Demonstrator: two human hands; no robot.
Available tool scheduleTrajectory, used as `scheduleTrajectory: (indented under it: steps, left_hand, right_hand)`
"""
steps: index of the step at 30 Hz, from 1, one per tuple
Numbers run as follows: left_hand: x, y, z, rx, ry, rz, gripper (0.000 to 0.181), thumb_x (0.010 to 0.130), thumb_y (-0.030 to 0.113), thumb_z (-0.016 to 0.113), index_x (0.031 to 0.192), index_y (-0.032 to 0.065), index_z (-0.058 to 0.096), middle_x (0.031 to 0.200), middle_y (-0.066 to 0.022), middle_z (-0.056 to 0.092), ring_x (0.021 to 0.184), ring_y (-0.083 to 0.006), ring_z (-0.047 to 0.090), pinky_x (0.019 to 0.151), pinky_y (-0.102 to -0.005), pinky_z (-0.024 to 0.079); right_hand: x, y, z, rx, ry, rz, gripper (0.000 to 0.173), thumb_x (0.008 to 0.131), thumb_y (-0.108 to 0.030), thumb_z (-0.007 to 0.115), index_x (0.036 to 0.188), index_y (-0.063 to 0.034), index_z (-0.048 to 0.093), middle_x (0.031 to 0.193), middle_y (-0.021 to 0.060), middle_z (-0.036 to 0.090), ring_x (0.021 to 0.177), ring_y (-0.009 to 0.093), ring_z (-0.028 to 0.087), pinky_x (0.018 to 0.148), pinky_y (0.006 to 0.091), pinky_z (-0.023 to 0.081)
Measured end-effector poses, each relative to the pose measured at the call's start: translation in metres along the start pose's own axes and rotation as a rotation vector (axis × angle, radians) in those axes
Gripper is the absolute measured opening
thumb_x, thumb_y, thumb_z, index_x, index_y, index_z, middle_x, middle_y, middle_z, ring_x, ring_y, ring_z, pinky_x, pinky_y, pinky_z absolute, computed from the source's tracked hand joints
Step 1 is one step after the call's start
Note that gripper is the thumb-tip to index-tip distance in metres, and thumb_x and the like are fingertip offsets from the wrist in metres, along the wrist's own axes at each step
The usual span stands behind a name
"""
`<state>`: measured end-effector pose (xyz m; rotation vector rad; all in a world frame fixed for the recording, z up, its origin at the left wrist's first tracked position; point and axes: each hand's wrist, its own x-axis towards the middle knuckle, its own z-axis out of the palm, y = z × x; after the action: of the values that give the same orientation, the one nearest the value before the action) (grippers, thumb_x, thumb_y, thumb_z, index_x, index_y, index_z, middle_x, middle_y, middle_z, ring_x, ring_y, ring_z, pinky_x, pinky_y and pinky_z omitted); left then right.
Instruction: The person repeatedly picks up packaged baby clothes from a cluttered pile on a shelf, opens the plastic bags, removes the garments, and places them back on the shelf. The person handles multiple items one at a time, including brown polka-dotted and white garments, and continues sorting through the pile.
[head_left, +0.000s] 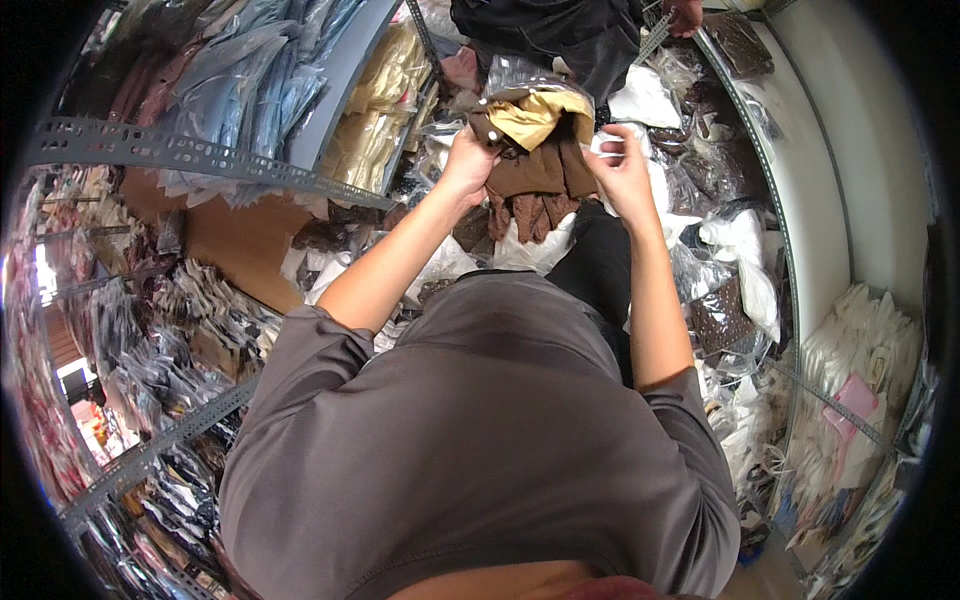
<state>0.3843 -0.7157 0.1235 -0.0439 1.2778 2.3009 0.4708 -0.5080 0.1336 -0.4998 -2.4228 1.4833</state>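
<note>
Brown garments (529, 171), with a yellow cloth piece (526, 120) on top, are held up in front of me. My left hand (472, 163) grips their left edge, near a dark brown fabric with white dots. Clear plastic film (517, 73) lies at the far edge of the bundle. At the bundle's right side, my right hand (624, 169) is raised with curled fingers beside a small white piece; whether it pinches that piece or the cloth is unclear. White plastic bags (536, 244) lie beneath the brown cloth.
Perforated metal shelf rails (210, 150) cross the left side, with bagged blue garments (247, 90) and cream garments (382, 105) behind. Bagged clothing lies piled on the right, including a brown dotted packet (720, 315). Another person's hand (682, 16) and dark clothing (555, 30) are at the top.
</note>
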Motion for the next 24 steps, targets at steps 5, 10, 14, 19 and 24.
scheduleTrajectory:
  steps: [5, 10, 14, 19, 24]
  left_hand:
    - [-0.005, -0.013, -0.026, 0.253, 0.097, -0.102, 0.030, 0.080, 0.002, 0.066, 0.111, 0.0020, 0.064, 0.102, -0.0075, 0.068, 0.087, -0.0146, 0.063, 0.076, -0.0305, 0.051]
    - [0.019, -0.095, -0.123, 0.895, 0.254, -0.252, 0.028, 0.074, 0.011, 0.065, 0.097, -0.0030, 0.067, 0.092, -0.0171, 0.069, 0.081, -0.0247, 0.067, 0.074, -0.0336, 0.052]
    - [0.022, -0.147, -0.189, 1.216, 0.451, -0.215, 0.025, 0.072, 0.014, 0.068, 0.086, -0.0058, 0.067, 0.079, -0.0146, 0.069, 0.065, -0.0242, 0.064, 0.059, -0.0369, 0.049]
    - [0.012, -0.121, -0.179, 0.658, 0.165, -0.311, 0.017, 0.084, 0.015, 0.067, 0.090, 0.0038, 0.055, 0.064, -0.0030, 0.054, 0.052, -0.0134, 0.052, 0.044, -0.0302, 0.044]
    - [-0.005, -0.116, -0.169, 0.837, 0.241, -0.358, 0.022, 0.089, 0.020, 0.064, 0.100, 0.0030, 0.053, 0.071, -0.0079, 0.061, 0.052, -0.0154, 0.058, 0.044, -0.0305, 0.047]
  right_hand:
    - [-0.010, -0.001, 0.034, 0.133, -0.207, 0.207, 0.033, 0.083, -0.025, 0.072, 0.100, 0.0000, 0.058, 0.070, 0.0062, 0.061, 0.069, 0.009, 0.059, 0.062, 0.0238, 0.047]
    - [-0.028, 0.068, 0.078, -0.077, -0.198, 0.323, 0.026, 0.084, -0.021, 0.060, 0.072, 0.0010, 0.054, 0.065, 0.0151, 0.060, 0.062, 0.026, 0.062, 0.061, 0.0376, 0.048]
    - [-0.055, 0.095, 0.106, -0.147, -0.283, 0.349, 0.027, 0.086, -0.023, 0.058, 0.072, 0.0005, 0.056, 0.060, 0.0134, 0.060, 0.054, 0.023, 0.060, 0.058, 0.0379, 0.047]
    - [-0.064, 0.055, 0.090, 0.134, -0.274, 0.442, 0.033, 0.090, -0.027, 0.057, 0.072, 0.0016, 0.058, 0.059, 0.0120, 0.059, 0.052, 0.020, 0.057, 0.055, 0.0367, 0.046]
    - [-0.063, 0.106, 0.089, -0.022, -0.370, 0.450, 0.037, 0.092, -0.027, 0.056, 0.068, 0.0001, 0.056, 0.055, 0.0086, 0.054, 0.050, 0.016, 0.052, 0.051, 0.0349, 0.042]
